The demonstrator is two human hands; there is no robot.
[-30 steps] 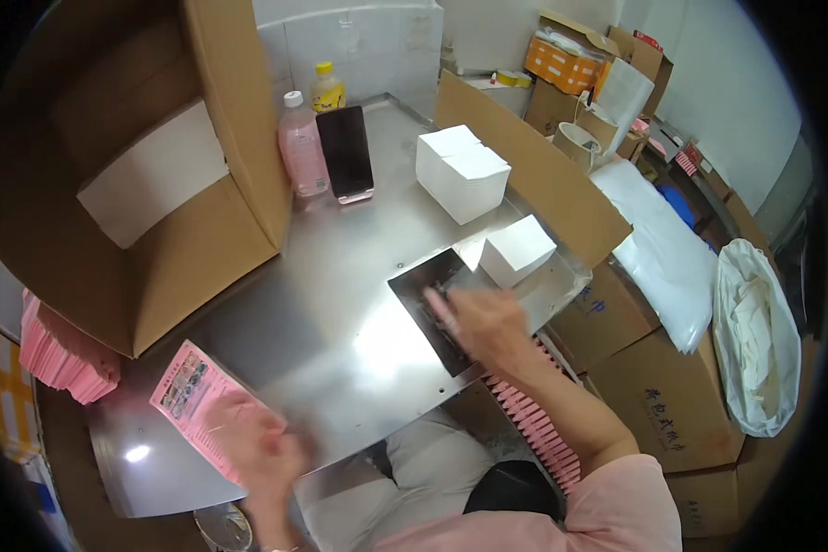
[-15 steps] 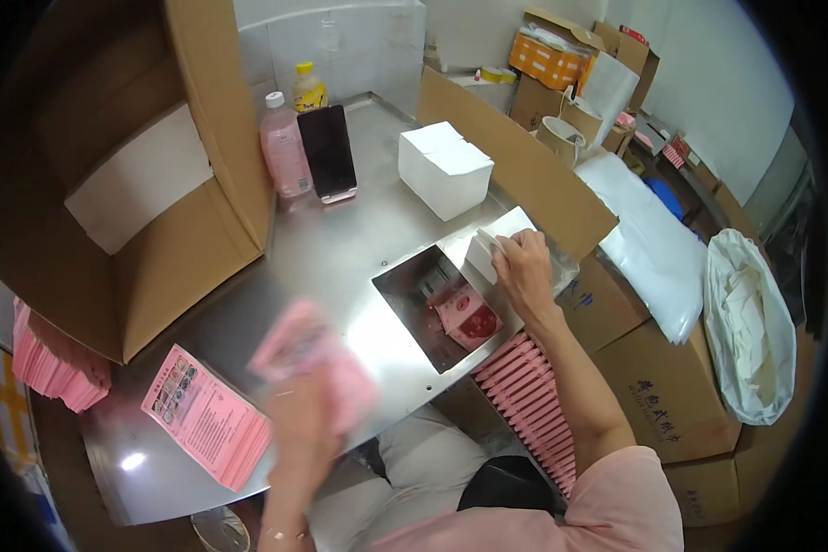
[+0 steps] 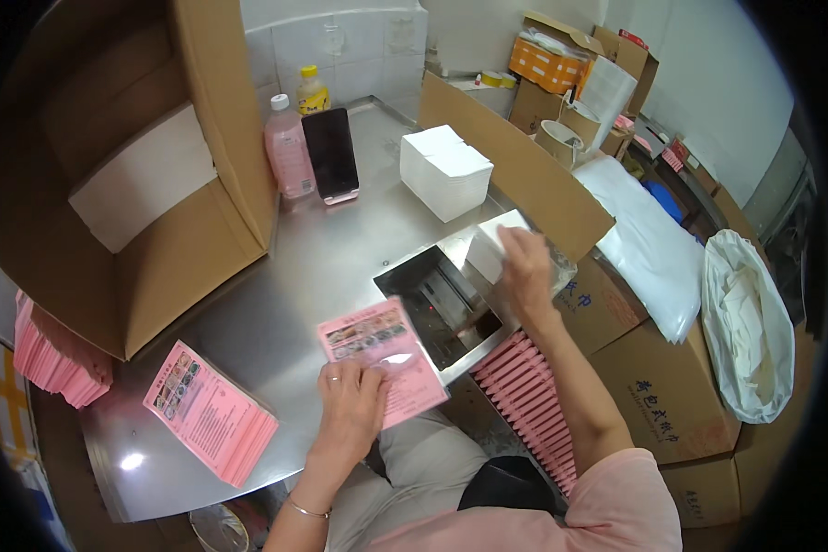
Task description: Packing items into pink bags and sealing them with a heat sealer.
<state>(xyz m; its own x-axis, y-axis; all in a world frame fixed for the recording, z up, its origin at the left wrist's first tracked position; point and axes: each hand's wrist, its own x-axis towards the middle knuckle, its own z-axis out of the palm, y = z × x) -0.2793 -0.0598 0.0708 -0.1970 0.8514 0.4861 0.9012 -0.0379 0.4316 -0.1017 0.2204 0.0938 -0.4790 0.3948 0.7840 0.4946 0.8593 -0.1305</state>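
My left hand (image 3: pixel 351 397) is closed on a pink printed plastic sleeve (image 3: pixel 370 333), near the table's front edge. The fingers lie over its face; the thumb is hidden. To the left sits a stack of similar pink sleeves (image 3: pixel 207 414). My right hand (image 3: pixel 527 276) is at a stack of white folded tissues (image 3: pixel 489 247), its fingers bent and slightly blurred. I cannot tell whether they grip a tissue. Between the hands, a rectangular opening (image 3: pixel 412 293) in the metal table shows a dark interior. A taller white tissue stack (image 3: pixel 443 175) stands farther back.
A large open carton (image 3: pixel 239 138) stands at the left. Behind the metal table's middle are a phone (image 3: pixel 329 155), a pink bottle (image 3: pixel 289 152) and a yellow-capped bottle (image 3: pixel 312 92). A cardboard flap (image 3: pixel 524 170) borders the right. Pink packs (image 3: pixel 524 396) stand in a row below.
My left hand has brought the pink sleeve right, beside the opening. The pink pack seen inside the opening is gone from view. My right hand's fingers have shifted at the tissues.
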